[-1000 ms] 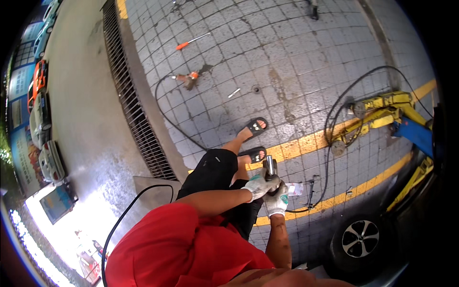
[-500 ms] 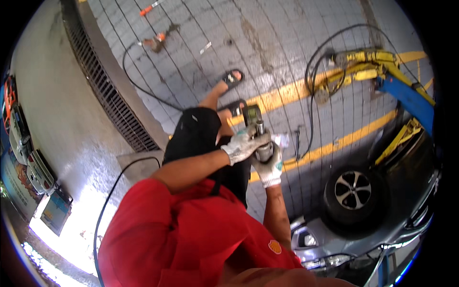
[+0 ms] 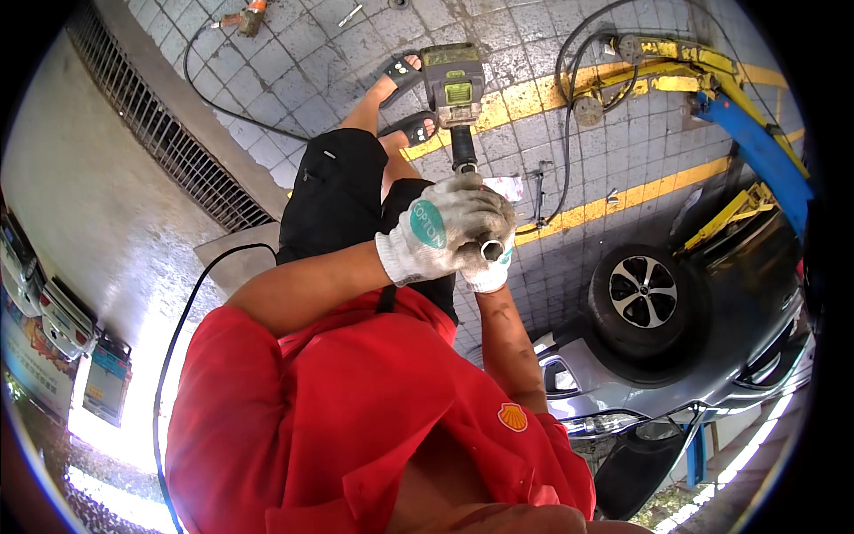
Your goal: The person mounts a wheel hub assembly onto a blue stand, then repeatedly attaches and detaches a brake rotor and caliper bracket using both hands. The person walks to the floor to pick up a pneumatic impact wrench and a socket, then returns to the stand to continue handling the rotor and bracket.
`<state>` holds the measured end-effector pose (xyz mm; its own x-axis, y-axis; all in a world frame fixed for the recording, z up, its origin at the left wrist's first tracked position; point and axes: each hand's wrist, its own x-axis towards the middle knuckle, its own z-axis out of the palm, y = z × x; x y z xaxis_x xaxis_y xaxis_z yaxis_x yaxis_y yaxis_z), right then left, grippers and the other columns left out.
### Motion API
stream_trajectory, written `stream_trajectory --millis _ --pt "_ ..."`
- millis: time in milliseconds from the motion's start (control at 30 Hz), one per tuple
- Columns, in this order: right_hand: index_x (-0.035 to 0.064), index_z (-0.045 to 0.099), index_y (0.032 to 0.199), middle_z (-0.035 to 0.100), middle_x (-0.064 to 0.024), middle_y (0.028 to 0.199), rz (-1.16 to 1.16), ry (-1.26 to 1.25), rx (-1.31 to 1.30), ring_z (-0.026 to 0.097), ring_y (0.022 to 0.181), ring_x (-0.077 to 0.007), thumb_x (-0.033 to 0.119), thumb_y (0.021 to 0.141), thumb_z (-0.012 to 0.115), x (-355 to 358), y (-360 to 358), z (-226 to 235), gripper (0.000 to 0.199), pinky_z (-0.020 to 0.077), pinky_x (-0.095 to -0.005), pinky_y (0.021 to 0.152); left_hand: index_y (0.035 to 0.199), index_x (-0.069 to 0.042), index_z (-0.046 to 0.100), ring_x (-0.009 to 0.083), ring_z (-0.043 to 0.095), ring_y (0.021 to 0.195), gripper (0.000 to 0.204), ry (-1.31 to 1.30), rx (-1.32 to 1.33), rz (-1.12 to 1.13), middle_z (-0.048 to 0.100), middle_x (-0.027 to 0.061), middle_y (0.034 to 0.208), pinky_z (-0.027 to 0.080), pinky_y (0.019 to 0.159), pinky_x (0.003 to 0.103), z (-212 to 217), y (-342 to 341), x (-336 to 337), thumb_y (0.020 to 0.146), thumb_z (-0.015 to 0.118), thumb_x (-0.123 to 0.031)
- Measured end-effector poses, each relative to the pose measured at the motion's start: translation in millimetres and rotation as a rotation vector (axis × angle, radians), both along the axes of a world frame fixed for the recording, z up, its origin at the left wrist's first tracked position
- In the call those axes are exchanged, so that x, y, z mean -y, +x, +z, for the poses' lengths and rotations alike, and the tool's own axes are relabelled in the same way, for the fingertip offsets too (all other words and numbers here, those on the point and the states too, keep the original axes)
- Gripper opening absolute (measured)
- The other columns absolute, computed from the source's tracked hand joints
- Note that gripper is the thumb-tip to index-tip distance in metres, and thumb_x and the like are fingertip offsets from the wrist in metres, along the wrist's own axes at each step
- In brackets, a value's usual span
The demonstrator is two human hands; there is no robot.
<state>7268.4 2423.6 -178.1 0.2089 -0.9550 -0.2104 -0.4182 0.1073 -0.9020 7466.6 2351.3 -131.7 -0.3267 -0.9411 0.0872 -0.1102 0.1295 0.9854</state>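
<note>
My left hand (image 3: 434, 228), in a white knit glove, wraps over the head of a cordless impact wrench (image 3: 463, 142). Its grey-and-green battery pack (image 3: 454, 73) points away from me toward the floor. The metal socket (image 3: 492, 250) at the tool's nose faces up at me. Partly covered by the left glove, my right hand (image 3: 488, 279), also gloved, grips the tool from below. Under the tool are my black shorts (image 3: 342, 191) and sandalled feet (image 3: 411, 125).
A grey car (image 3: 712, 356) with an exposed wheel (image 3: 642, 298) sits at right by blue-and-yellow lift arms (image 3: 725, 93). Yellow lines (image 3: 614, 203) cross the tiled floor. A drain grate (image 3: 169, 133) runs at left. A black hose (image 3: 222, 107) and an orange tool (image 3: 252, 13) lie beyond.
Both hands have lifted the impact wrench nearer to my head, so it looks larger and its socket now faces me. The view has swung toward the car.
</note>
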Motion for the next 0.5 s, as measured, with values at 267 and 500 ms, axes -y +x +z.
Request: stream_trajectory --millis 267,500 --pt "-0.0012 0.053 0.131 0.067 -0.0148 0.117 0.072 0.174 -0.163 0.069 0.105 -0.0305 0.019 0.084 0.078 5.7 2.0 29.2 0.057 0.0571 -0.0416 0.087 0.098 -0.011 0.074 0.0319 0.069 0.101 0.021 0.206 -0.045 -0.005 0.072 0.0060 0.100 0.053 0.097 0.044 4.4 -8.7 -1.4 0.088 0.077 -0.030" --pt "0.0016 0.050 0.122 0.067 -0.0186 0.103 -0.004 -0.055 -0.260 0.069 0.092 -0.0391 0.022 0.063 0.098 14.4 0.8 55.5 0.078 0.0559 -0.0480 0.079 0.116 -0.005 0.072 0.0354 0.070 0.110 0.036 0.305 -0.010 -0.141 0.073 0.0146 0.114 0.054 0.101 0.045 5.8 -12.5 11.1 0.096 0.076 -0.034"
